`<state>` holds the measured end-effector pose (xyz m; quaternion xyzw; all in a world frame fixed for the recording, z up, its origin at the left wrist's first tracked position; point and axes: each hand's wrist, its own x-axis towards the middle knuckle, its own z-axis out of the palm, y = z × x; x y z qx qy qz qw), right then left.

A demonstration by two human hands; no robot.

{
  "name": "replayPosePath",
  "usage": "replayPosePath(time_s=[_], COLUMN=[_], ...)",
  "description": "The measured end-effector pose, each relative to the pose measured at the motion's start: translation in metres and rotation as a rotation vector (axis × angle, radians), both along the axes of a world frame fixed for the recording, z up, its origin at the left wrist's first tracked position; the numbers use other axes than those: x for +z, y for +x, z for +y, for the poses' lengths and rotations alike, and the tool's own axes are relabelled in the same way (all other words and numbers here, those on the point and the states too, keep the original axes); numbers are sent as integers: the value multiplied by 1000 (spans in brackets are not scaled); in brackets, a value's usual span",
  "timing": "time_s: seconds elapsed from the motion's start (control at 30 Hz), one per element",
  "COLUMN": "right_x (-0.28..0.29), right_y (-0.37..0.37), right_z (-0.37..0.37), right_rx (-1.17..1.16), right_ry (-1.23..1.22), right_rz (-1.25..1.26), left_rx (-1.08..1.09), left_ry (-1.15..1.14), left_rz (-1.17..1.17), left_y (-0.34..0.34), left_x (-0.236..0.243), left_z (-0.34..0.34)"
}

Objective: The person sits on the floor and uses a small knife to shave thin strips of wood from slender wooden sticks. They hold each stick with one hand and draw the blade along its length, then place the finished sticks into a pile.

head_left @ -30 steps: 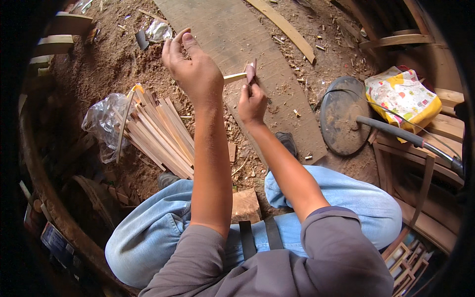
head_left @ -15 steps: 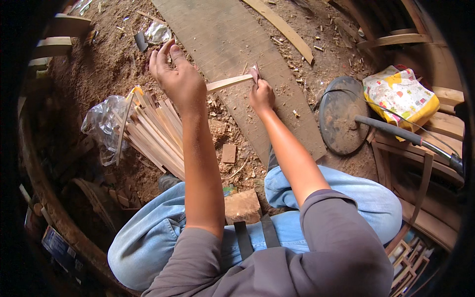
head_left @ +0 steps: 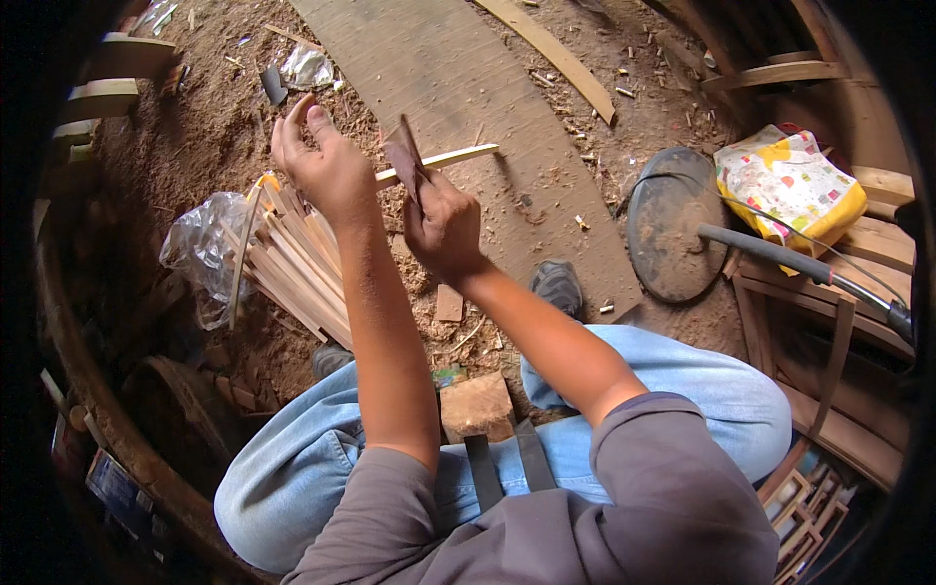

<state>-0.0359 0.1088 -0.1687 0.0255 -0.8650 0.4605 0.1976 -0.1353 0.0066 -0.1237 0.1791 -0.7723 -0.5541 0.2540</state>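
A thin pale wooden strip (head_left: 463,154) juts rightward from behind my left hand (head_left: 331,180), over a long brown board. My left hand looks closed on its near-hidden end, with the fingers loosely curled and the thumb raised; the exact grip is hidden. My right hand (head_left: 447,229) is shut on a folded piece of brown sandpaper (head_left: 404,158), which sits against the strip close to my left hand. Left of my left forearm lies a fanned bundle of similar wooden strips (head_left: 297,263).
The long board (head_left: 517,205) lies on sawdust-strewn ground. A clear plastic bag (head_left: 200,249) is beside the bundle. At right are a round dusty disc on a pole (head_left: 678,234) and a patterned bag (head_left: 790,180) on wooden pieces. A wood block (head_left: 476,405) sits between my legs.
My right hand has slid the sandpaper left along the strip, from its far end to near my left hand. My left hand has shifted slightly left, and my right shoe has come into sight.
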Motion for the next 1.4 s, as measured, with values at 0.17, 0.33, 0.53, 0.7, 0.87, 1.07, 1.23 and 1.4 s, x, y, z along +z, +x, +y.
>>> replayPosePath(time_s=[0.17,0.33,0.53,0.7,0.87,1.07,1.23,1.4], right_x=[-78,-123,-89,-30,-43,-78,-87,-95], right_y=[-26,-34,-32,0,-4,-29,-62,-80], right_z=[55,110,60,-25,-4,74,123,102], right_rx=[-183,-281,-255,76,109,-295,-417,-340], right_ry=[217,378,120,69,110,26,66,-25], right_rz=[-377,-631,-380,13,-159,-364,-466,-502], left_rx=[3,38,41,40,3,-358,-224,-210], left_ry=[21,284,299,-92,588,-79,-387,-88], left_rz=[-47,-154,-106,-126,-398,-610,-621,-610], left_y=[3,9,4,3,25,47,73,72], left_x=[-15,-11,-3,-20,-50,-101,-150,-158], left_z=[-34,-31,-18,-18,8,3,5,1])
